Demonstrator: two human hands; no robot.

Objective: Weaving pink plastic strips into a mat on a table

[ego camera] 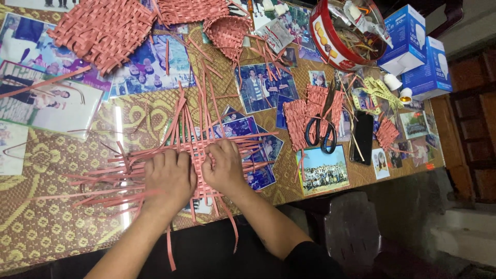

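Head view, lower centre: the left hand (169, 178) and right hand (225, 166) are pressing flat, fingers curled, on the woven strip mat (199, 147), gripping nothing. Loose strips are risking slipping out near the tabletop (46, 227) edge. Open room is lying lower left; scissors (320, 135) are crowding the right.

Flat pink woven strip mat (206, 142)

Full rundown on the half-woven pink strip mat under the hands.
The woven mat is a flat lattice of thin salmon-pink strips, paper or plastic by look. It is woven only at the centre, and loose ends fan out on every side. It lies on the glass-topped table over photographs. The left hand and right hand press palm-down on its near edge.
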